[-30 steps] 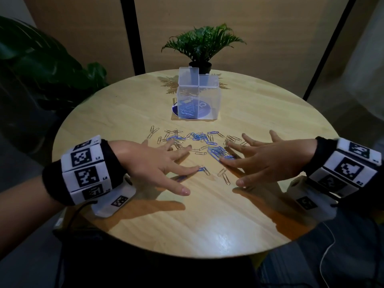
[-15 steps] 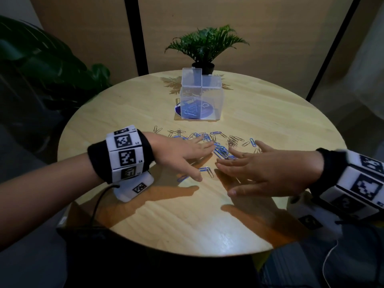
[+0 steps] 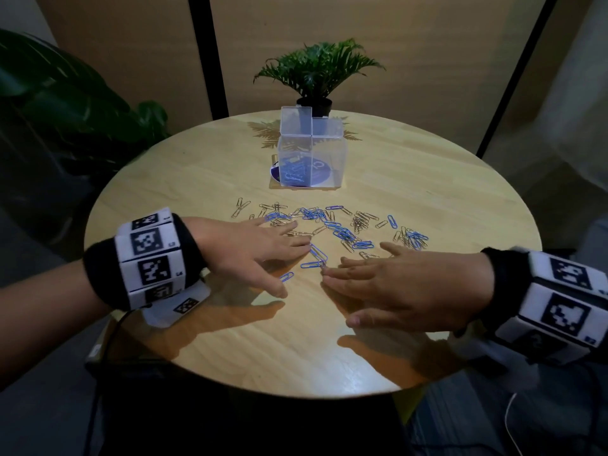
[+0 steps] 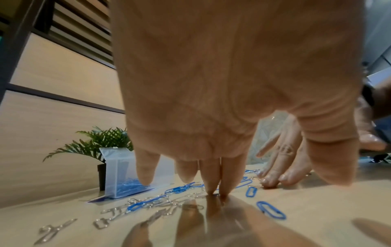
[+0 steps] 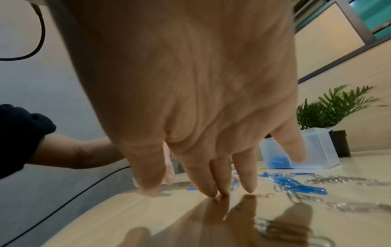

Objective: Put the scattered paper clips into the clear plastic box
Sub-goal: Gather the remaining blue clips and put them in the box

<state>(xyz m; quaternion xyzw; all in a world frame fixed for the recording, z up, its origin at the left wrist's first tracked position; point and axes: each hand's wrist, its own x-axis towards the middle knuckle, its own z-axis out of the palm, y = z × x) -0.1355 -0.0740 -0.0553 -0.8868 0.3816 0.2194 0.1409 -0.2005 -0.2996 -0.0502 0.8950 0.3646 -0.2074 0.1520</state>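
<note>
Blue and silver paper clips (image 3: 332, 223) lie scattered across the middle of the round wooden table (image 3: 296, 350). The clear plastic box (image 3: 311, 161) stands behind them with its lid up and some blue clips inside; it also shows in the left wrist view (image 4: 125, 173) and the right wrist view (image 5: 313, 150). My left hand (image 3: 263, 251) lies flat with straight fingers, its fingertips (image 4: 215, 188) pressing the table among the clips. My right hand (image 3: 388, 284) is also flat, its fingertips (image 5: 215, 190) touching the table next to a few blue clips (image 3: 316, 258).
A small potted plant (image 3: 316, 77) stands right behind the box at the table's far edge. A large leafy plant (image 3: 65, 103) fills the left background. The box sits on a purple round label (image 3: 317, 174). Bare wood lies in front of both hands.
Both hands have slid toward each other and down onto the table near the clips. The left hand reached further in among the clips. The right hand drew back slightly.
</note>
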